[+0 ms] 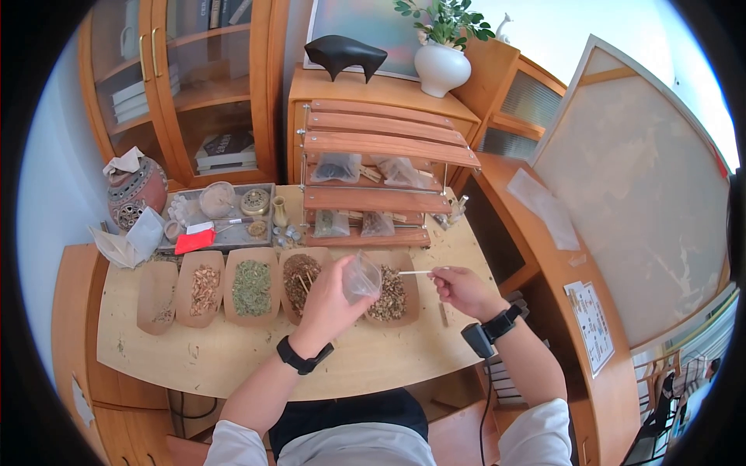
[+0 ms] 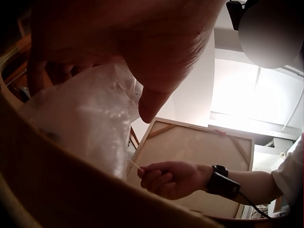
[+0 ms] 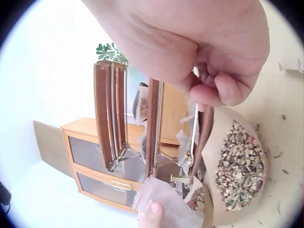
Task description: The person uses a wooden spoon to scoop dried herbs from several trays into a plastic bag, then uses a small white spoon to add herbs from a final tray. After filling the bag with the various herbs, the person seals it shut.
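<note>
My left hand (image 1: 328,301) grips a small clear plastic bag (image 1: 362,278) over the right end of a row of paper trays. The bag bulges below the palm in the left wrist view. Between thumb and fingers, my right hand (image 1: 466,292) pinches the thin pale handle of a small spoon (image 3: 194,128), its tip pointing toward the bag. A few dried bits sit at the spoon's end in the right wrist view. Under both hands lies the rightmost paper tray (image 3: 221,118), which holds a chopped, mixed dried herb blend (image 3: 240,171).
Several more paper trays stand leftward, with green herbs (image 1: 252,287) and orange-brown chips (image 1: 204,289). Behind them rises a wooden slatted rack (image 1: 373,203) with filled bags. A grey tray (image 1: 233,194) of small vessels and a pierced clay pot (image 1: 138,190) occupy the back left.
</note>
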Demonstrator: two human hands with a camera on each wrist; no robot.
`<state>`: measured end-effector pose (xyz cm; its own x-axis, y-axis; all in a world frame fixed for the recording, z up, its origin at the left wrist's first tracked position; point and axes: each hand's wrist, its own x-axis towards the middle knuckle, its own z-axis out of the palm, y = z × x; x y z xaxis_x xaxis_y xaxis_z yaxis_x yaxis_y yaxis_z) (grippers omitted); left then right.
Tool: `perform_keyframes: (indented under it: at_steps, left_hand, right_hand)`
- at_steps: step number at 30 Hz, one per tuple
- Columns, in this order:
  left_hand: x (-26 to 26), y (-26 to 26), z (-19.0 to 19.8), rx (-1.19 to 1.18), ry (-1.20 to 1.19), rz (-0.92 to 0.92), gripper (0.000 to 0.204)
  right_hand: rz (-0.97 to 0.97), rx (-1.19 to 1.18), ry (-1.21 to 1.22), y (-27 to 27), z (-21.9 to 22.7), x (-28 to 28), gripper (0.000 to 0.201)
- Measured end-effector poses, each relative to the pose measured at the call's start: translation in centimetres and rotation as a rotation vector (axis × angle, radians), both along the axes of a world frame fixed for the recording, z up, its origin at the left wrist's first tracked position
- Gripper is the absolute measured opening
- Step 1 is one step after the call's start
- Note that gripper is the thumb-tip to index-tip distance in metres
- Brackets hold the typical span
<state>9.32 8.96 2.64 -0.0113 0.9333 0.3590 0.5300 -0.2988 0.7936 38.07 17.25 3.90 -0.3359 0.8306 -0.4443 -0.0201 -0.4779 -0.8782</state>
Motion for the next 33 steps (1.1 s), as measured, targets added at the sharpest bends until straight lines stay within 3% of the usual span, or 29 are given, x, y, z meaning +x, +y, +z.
perform_keyframes:
  at_steps: [7, 11, 14, 17, 20, 23, 33]
  left_hand:
    - [0.2, -0.1, 0.2, 0.000, 0.028, 0.001, 0.075]
    - [0.2, -0.2, 0.4, -0.006, 0.019, -0.013, 0.075]
    - [0.1, 0.0, -0.2, 0.012, 0.012, -0.010, 0.075]
    - [0.0, -0.1, 0.1, -0.003, -0.012, -0.009, 0.075]
    - [-0.1, -0.2, 0.1, 0.030, 0.001, -0.012, 0.075]
    - [0.0, -0.2, 0.3, 0.005, 0.009, -0.002, 0.075]
    - [0.1, 0.0, 0.0, -0.006, -0.002, -0.004, 0.073]
  right_hand:
    - [0.034, 0.102, -0.043, -1.4, 6.5, -2.5, 0.020]
    - [0.111, 0.351, -0.300, -2.5, 6.5, -4.1, 0.021]
    - [0.022, 0.437, -0.243, -3.9, 7.3, -4.9, 0.022]
    - [-0.118, 0.453, -0.285, -2.8, 6.0, -3.2, 0.024]
    - [-0.084, 0.550, -0.576, -1.3, 2.4, -0.9, 0.024]
    - [-0.016, 0.562, -0.676, -1.1, -0.2, 0.1, 0.024]
    - [0.045, 0.102, -0.278, -0.8, -2.7, -1.8, 0.020]
